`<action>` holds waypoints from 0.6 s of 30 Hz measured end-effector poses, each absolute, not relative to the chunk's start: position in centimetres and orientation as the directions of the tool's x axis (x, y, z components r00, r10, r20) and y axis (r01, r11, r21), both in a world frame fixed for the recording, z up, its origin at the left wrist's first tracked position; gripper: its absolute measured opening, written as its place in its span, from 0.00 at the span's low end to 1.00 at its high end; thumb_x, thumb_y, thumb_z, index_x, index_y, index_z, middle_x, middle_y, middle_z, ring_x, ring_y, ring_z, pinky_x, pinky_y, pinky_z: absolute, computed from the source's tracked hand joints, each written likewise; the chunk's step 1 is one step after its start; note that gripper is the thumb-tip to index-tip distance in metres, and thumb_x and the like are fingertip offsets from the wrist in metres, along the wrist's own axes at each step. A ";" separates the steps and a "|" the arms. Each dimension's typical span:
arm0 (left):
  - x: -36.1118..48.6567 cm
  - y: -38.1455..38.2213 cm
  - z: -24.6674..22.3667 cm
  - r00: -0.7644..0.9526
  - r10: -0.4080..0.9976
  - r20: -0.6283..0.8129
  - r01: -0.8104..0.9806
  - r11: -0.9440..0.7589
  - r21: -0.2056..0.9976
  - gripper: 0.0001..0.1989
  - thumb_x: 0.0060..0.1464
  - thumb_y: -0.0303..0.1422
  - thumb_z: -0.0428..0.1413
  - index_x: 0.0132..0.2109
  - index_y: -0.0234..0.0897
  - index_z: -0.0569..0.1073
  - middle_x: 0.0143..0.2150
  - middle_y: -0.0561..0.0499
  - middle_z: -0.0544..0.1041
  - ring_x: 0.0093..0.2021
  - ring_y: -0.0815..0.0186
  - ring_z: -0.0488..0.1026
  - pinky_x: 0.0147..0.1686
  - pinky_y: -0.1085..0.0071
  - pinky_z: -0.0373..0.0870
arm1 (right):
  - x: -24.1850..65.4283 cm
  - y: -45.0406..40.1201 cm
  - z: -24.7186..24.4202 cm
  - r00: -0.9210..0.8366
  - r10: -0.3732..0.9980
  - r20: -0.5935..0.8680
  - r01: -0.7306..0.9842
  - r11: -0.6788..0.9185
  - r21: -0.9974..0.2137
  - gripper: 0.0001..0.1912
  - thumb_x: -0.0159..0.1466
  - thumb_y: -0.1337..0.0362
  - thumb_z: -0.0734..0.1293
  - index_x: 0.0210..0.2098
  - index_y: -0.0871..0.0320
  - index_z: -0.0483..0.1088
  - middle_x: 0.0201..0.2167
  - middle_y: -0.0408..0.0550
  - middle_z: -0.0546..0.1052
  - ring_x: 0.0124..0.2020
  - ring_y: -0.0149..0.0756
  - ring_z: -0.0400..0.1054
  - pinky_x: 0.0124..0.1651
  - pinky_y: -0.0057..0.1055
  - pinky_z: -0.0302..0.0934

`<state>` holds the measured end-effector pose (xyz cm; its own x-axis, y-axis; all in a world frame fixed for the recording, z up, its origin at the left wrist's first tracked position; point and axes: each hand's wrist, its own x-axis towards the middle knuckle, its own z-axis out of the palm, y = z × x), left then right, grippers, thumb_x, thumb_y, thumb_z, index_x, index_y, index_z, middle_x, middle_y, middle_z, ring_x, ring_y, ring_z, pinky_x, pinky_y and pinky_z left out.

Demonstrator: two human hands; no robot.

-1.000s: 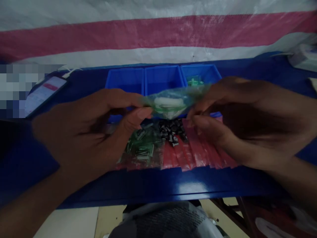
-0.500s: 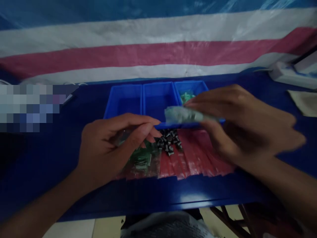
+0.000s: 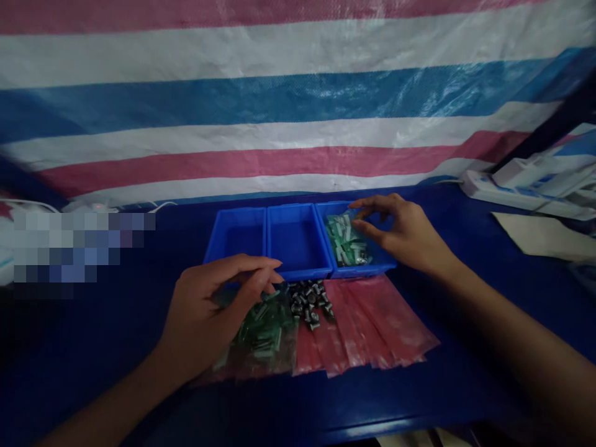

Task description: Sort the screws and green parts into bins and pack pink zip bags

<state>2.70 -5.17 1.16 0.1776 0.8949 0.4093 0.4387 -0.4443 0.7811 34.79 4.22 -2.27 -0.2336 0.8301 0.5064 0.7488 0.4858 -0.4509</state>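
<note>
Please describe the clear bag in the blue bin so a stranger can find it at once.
On the dark blue table stand three blue bins in a row. In the rightmost bin lies a clear bag of green and white pieces, next to the right hand; the red bags lie outside.

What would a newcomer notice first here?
The striped pink, white and blue tarp fills the background. In front, three blue bins sit in a row on a blue table, the right hand at bagged green-and-white parts in the rightmost bin. Below lie dark metal parts and fanned red plastic bags, the left hand over green-filled bags.
</note>
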 end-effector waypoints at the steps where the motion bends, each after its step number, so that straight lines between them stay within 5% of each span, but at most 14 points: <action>1: 2.7 -5.1 1.0 0.171 0.892 0.418 0.428 -0.449 0.784 0.07 0.67 0.37 0.63 0.45 0.50 0.88 0.33 0.58 0.87 0.30 0.69 0.84 0.34 0.80 0.82 | 34.7 4.1 -2.2 -0.221 0.824 0.522 0.763 0.479 -0.434 0.14 0.68 0.60 0.72 0.51 0.56 0.84 0.38 0.53 0.87 0.42 0.52 0.80 0.46 0.48 0.75; 5: 2.7 -5.1 1.1 0.157 0.897 0.414 0.439 -0.438 0.784 0.08 0.67 0.36 0.62 0.45 0.50 0.88 0.33 0.59 0.87 0.30 0.70 0.84 0.34 0.80 0.82 | 34.5 3.4 -1.7 -0.302 0.758 0.578 0.779 0.546 -0.309 0.14 0.75 0.57 0.68 0.48 0.55 0.86 0.49 0.57 0.87 0.53 0.57 0.80 0.58 0.54 0.75; 10: 3.0 -5.1 1.6 0.165 0.898 0.408 0.463 -0.435 0.772 0.08 0.67 0.36 0.62 0.44 0.50 0.88 0.33 0.59 0.87 0.31 0.69 0.84 0.34 0.80 0.82 | 33.2 1.9 -1.6 -0.562 0.656 0.504 0.714 0.692 -0.106 0.24 0.81 0.49 0.61 0.46 0.54 0.86 0.48 0.55 0.88 0.50 0.52 0.85 0.53 0.47 0.78; 14: 2.9 -5.0 1.4 0.170 0.879 0.445 0.473 -0.469 0.746 0.08 0.67 0.36 0.62 0.45 0.51 0.88 0.33 0.60 0.87 0.30 0.71 0.84 0.34 0.81 0.82 | 32.6 1.4 -2.0 -0.618 0.657 0.431 0.735 0.677 0.022 0.34 0.82 0.45 0.54 0.43 0.59 0.85 0.48 0.60 0.88 0.45 0.51 0.86 0.53 0.49 0.79; 18: 2.5 -4.8 1.1 0.131 0.867 0.480 0.488 -0.478 0.730 0.07 0.68 0.38 0.63 0.45 0.51 0.88 0.33 0.59 0.87 0.29 0.69 0.83 0.35 0.79 0.83 | 32.5 1.1 -2.2 -0.660 0.614 0.433 0.711 0.697 0.093 0.34 0.82 0.46 0.54 0.49 0.64 0.83 0.52 0.64 0.87 0.49 0.55 0.85 0.56 0.52 0.80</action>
